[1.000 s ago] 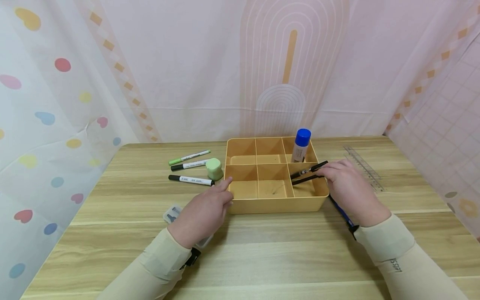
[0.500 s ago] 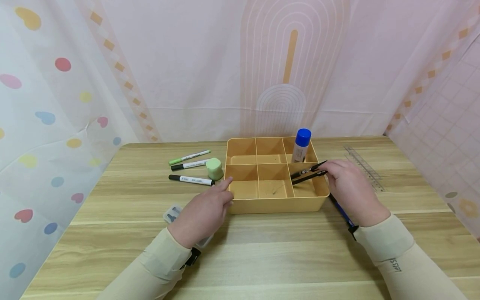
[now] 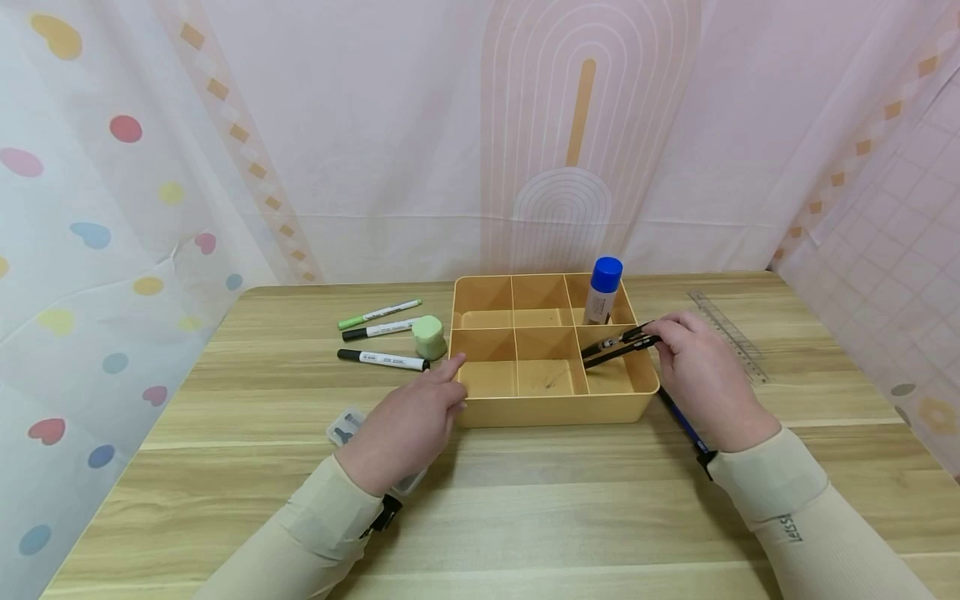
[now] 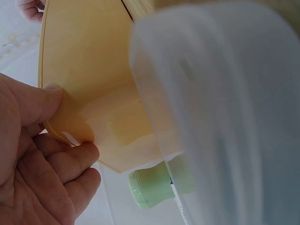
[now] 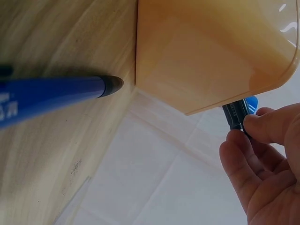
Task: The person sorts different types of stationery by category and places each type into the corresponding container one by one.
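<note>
An orange six-compartment organizer box [image 3: 555, 410] stands on the table. My left hand [image 3: 405, 429] grips its front left corner; in the left wrist view the thumb lies on the outer wall and the fingertips curl at the rim. Two black pens, an upper one [image 3: 600, 347] and a lower one [image 3: 615, 357], lean across the front right compartment with their ends past the right rim. My right hand [image 3: 705, 375] pinches the end of a black pen [image 5: 236, 115] there; whether it holds both is unclear. A blue-capped glue stick [image 3: 602, 292] stands in the back right compartment.
Left of the box lie a green marker [image 3: 380, 314], two black-capped markers, one nearer [image 3: 382, 360], and a light green bottle-shaped item [image 3: 428, 337]. A clear case [image 3: 345, 425] lies partly under my left hand. A blue pen [image 3: 684, 421] and clear ruler [image 3: 723, 333] lie right.
My right hand has shifted slightly to the right, and the lower black pen's end now reaches a little farther past the right rim. The left hand and the box stay put.
</note>
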Available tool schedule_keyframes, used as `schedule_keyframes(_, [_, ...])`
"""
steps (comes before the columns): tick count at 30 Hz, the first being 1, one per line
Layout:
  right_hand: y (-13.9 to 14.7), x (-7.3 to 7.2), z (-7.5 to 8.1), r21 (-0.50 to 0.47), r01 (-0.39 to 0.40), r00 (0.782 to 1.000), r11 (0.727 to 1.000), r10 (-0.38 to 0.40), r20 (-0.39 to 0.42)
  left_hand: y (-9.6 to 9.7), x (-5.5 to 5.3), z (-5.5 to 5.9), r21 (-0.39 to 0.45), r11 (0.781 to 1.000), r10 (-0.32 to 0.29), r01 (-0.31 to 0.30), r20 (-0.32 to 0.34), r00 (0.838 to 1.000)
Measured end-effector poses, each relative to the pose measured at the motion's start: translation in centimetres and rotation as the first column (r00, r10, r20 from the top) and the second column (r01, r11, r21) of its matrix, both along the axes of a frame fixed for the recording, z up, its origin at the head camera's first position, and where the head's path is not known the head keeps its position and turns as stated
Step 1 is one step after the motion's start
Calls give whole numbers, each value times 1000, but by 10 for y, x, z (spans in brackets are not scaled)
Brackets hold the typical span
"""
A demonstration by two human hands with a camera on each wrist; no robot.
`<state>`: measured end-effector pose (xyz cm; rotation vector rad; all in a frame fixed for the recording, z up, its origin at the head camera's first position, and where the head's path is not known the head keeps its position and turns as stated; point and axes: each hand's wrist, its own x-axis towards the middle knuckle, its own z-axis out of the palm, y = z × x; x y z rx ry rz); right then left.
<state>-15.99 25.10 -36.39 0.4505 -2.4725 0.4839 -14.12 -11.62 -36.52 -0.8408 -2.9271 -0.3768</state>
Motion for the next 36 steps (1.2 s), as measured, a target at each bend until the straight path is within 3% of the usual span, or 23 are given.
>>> schedule_keyframes(29, [-1, 3, 4, -12, 45, 993, 999, -44, 105, 1, 0, 0, 1, 1000, -3, 3, -6, 1000])
schedule_keyframes(36, [-2, 3, 6, -17, 40, 995, 999, -38, 93, 0, 0, 0, -5, 1000, 0, 0, -7, 1000])
